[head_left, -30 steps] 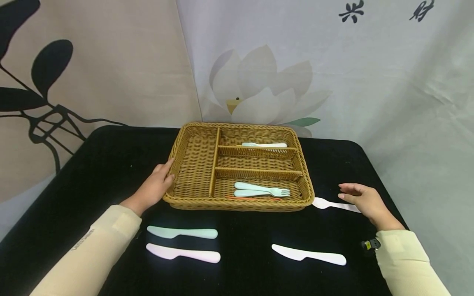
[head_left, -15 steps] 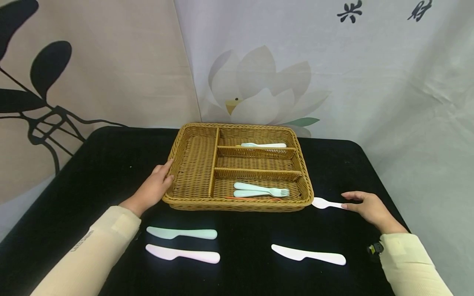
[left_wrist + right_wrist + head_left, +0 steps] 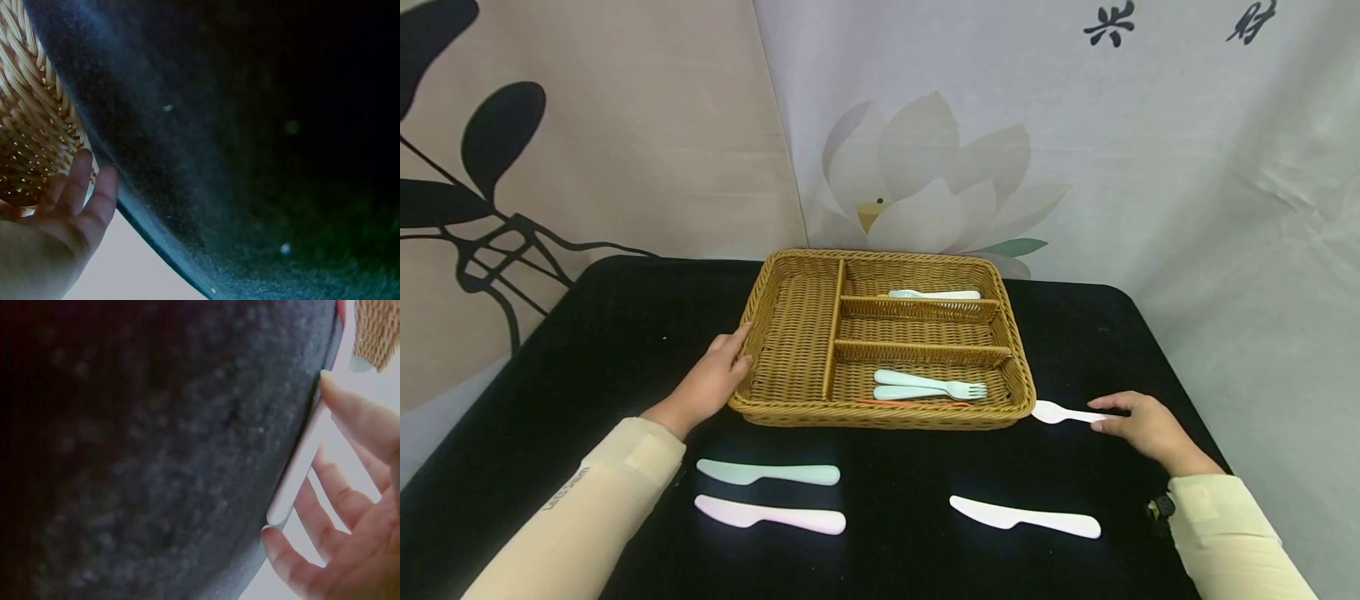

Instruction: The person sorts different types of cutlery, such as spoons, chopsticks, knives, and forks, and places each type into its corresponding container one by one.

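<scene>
My left hand (image 3: 710, 379) rests against the left side of a wicker basket (image 3: 880, 414), its fingers touching the woven wall. In the left wrist view, that hand's fingers (image 3: 77, 184) lie fairly straight along the weave. At the right, my right hand (image 3: 1146, 427) pinches the handle of a pale pink spoon (image 3: 1054, 412) between thumb and fingers. The spoon lies low at the table, its bowl close to the basket's front right corner. In the right wrist view, my thumb (image 3: 350, 409) is on the spoon handle (image 3: 294, 472), with the other fingers spread behind it.
Pale green forks (image 3: 928, 388) lie in the basket's front compartment, beside something orange. A pale green utensil (image 3: 935, 294) lies in the back one. On the black table (image 3: 895, 533) in front are a green knife (image 3: 767, 472), a pink knife (image 3: 770, 514) and a white knife (image 3: 1025, 517).
My right hand has come down onto the spoon handle, thumb and fingers closing about it. The left hand and the basket have stayed in place.
</scene>
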Tool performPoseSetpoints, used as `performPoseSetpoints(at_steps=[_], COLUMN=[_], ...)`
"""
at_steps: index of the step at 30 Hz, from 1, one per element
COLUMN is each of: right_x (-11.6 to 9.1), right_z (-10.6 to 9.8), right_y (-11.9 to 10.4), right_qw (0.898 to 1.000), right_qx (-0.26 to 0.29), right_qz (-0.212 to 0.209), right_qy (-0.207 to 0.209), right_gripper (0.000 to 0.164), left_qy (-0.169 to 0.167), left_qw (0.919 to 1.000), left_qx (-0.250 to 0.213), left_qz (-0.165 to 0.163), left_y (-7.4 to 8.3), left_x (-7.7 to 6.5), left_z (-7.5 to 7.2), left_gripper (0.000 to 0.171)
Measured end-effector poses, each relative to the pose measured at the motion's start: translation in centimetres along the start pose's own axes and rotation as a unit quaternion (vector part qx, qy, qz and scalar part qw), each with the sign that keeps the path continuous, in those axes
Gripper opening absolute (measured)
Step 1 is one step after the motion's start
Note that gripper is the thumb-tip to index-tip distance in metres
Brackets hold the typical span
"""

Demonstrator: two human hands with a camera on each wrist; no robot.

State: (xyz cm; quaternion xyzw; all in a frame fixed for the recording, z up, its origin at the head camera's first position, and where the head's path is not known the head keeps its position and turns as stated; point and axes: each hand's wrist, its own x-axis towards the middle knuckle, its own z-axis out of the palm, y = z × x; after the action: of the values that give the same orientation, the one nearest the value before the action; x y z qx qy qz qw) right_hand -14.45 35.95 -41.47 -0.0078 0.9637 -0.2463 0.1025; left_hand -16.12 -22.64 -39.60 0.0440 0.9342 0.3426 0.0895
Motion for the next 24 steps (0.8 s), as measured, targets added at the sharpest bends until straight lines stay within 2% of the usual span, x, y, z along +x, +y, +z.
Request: performPoseSetpoints(at_steps=[6, 10, 24], right_x=[0.00, -0.03, -0.12], right_z=[0.10, 0.08, -0.30], right_y=[-0.19, -0.34, -0.39], right_qw=[0.999, 0.998, 0.999], right_qx=[-0.011, -0.015, -0.022], right_qz=[-0.043, -0.057, -0.047], right_qy=[0.020, 0.021, 0.013], right_gripper=[0.020, 0.016, 0.017], left_qy=[-0.002, -0.002, 0.000], left_qw=[1.0000, 1.0000, 1.0000], left_qx=[0.001, 0.002, 0.000], left_qz=[-0.005, -0.003, -0.005], left_y=[-0.03, -0.18, -0.37], left_x=[0.04, 0.18, 0.29], left_z=[0.03, 0.04, 0.11], left_gripper=[0.060, 0.060, 0.060])
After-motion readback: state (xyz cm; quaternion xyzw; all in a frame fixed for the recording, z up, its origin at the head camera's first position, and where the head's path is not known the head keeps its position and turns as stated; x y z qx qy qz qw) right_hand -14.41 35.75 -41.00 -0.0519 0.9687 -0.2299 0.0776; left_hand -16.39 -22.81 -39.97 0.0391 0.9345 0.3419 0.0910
